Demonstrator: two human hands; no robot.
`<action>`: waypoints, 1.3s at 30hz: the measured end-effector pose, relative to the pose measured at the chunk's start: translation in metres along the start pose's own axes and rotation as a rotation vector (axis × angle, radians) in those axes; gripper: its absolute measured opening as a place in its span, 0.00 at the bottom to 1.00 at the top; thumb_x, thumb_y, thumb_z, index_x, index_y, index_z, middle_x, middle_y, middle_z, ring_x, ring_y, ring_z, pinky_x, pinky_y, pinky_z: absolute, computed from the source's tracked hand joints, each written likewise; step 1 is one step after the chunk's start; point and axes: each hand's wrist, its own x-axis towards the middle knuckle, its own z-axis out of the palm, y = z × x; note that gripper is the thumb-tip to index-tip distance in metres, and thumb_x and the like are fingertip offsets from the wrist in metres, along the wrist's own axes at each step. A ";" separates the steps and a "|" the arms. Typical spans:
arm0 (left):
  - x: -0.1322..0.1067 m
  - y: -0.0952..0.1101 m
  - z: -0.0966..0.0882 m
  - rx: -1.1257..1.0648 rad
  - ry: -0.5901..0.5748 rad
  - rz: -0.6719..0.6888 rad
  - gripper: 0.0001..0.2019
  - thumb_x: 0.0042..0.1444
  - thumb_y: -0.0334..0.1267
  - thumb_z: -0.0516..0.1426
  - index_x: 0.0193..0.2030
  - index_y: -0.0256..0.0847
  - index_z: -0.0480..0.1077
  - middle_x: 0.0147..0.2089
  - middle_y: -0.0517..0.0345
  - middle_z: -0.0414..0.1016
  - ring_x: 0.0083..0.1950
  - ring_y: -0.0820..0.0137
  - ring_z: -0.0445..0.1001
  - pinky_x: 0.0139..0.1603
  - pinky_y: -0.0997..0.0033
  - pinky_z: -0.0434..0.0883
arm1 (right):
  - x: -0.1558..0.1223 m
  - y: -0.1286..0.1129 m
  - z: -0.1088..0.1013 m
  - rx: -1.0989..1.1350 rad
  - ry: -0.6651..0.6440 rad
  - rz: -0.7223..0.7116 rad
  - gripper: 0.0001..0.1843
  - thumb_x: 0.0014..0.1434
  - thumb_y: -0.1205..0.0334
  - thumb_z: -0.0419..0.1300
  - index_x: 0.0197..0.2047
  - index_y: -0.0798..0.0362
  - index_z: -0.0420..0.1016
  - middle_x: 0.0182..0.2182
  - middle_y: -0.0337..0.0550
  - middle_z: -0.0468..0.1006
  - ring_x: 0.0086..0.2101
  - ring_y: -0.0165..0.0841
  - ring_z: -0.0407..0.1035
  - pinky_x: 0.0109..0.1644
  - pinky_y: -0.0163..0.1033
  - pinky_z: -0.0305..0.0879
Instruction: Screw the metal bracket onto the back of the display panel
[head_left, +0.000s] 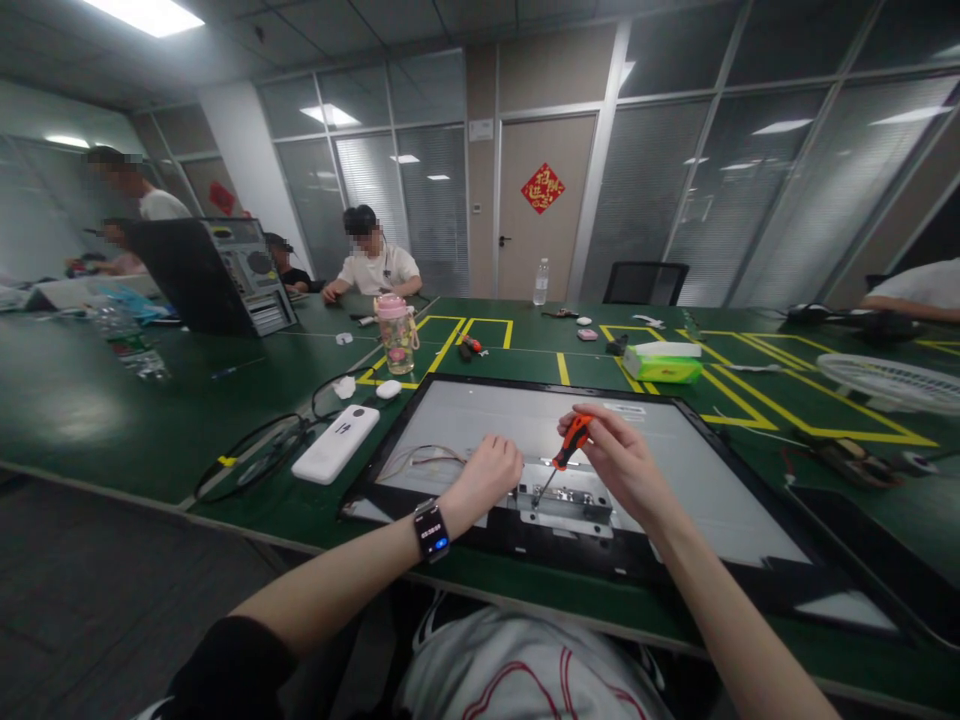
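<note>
My right hand grips the handle of an orange and black screwdriver. The shaft slants down to the left, and its tip meets a metal bracket at the near edge of a large flat display panel. At the bracket's left end, my left hand lies low with its fingers curled together; what is between them, if anything, is hidden. A watch is on the left wrist. Thin wires lie on the panel to the left of this hand.
Left of the panel are a white power bank and a coiled black cable. Beyond it stand a pink-lidded bottle and a green tissue pack. A computer case is far left; a person sits across the table.
</note>
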 end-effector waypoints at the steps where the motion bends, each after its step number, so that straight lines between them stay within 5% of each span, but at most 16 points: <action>1: 0.000 0.000 0.000 -0.002 0.000 0.000 0.06 0.62 0.23 0.53 0.40 0.31 0.71 0.37 0.46 0.74 0.39 0.59 0.72 0.38 0.63 0.63 | 0.000 0.000 0.001 -0.006 -0.001 -0.002 0.14 0.55 0.48 0.66 0.43 0.45 0.79 0.37 0.44 0.81 0.42 0.39 0.74 0.52 0.49 0.67; 10: -0.006 0.000 0.002 -0.062 -0.002 -0.097 0.08 0.62 0.23 0.53 0.40 0.36 0.70 0.37 0.50 0.74 0.40 0.60 0.74 0.41 0.62 0.67 | 0.000 0.000 0.001 -0.068 -0.027 -0.073 0.10 0.51 0.51 0.70 0.34 0.46 0.80 0.38 0.41 0.76 0.38 0.36 0.74 0.47 0.45 0.71; 16: -0.023 0.004 0.001 -0.297 0.015 -0.294 0.14 0.62 0.24 0.52 0.50 0.40 0.71 0.42 0.52 0.75 0.44 0.62 0.74 0.46 0.64 0.69 | -0.002 -0.002 0.000 -0.057 -0.097 -0.031 0.17 0.60 0.51 0.62 0.51 0.45 0.77 0.41 0.45 0.81 0.43 0.38 0.75 0.55 0.50 0.67; 21: -0.025 0.012 0.005 -0.408 0.031 -0.361 0.15 0.63 0.24 0.50 0.51 0.39 0.71 0.44 0.51 0.74 0.46 0.62 0.73 0.49 0.62 0.70 | -0.003 -0.003 -0.002 -0.110 -0.119 -0.070 0.19 0.64 0.53 0.58 0.56 0.46 0.74 0.46 0.47 0.80 0.46 0.40 0.75 0.59 0.52 0.64; 25: -0.025 0.020 0.010 -0.470 0.118 -0.384 0.14 0.65 0.25 0.48 0.50 0.39 0.71 0.46 0.51 0.74 0.48 0.62 0.73 0.53 0.59 0.69 | -0.005 -0.007 0.001 -0.172 -0.105 -0.091 0.18 0.63 0.54 0.59 0.54 0.45 0.77 0.46 0.47 0.81 0.46 0.42 0.75 0.55 0.52 0.67; 30: -0.027 0.021 0.006 -0.538 0.109 -0.377 0.13 0.65 0.27 0.49 0.50 0.38 0.71 0.47 0.51 0.73 0.50 0.62 0.72 0.55 0.59 0.68 | -0.006 -0.007 0.008 -0.343 0.052 -0.313 0.07 0.53 0.57 0.69 0.37 0.46 0.82 0.34 0.42 0.76 0.37 0.37 0.72 0.46 0.45 0.69; 36: -0.028 0.020 -0.001 -0.569 0.076 -0.389 0.12 0.65 0.28 0.51 0.52 0.36 0.71 0.50 0.49 0.73 0.53 0.60 0.71 0.57 0.59 0.68 | -0.010 -0.009 0.009 -0.490 -0.041 -0.387 0.15 0.66 0.55 0.54 0.51 0.46 0.78 0.42 0.47 0.75 0.43 0.39 0.71 0.50 0.46 0.66; 39: -0.028 0.020 -0.001 -0.573 0.075 -0.389 0.13 0.65 0.28 0.51 0.52 0.36 0.71 0.50 0.49 0.73 0.53 0.60 0.71 0.57 0.59 0.68 | -0.009 -0.009 0.009 -0.457 -0.020 -0.383 0.12 0.64 0.57 0.58 0.47 0.46 0.80 0.37 0.44 0.76 0.40 0.37 0.72 0.47 0.45 0.67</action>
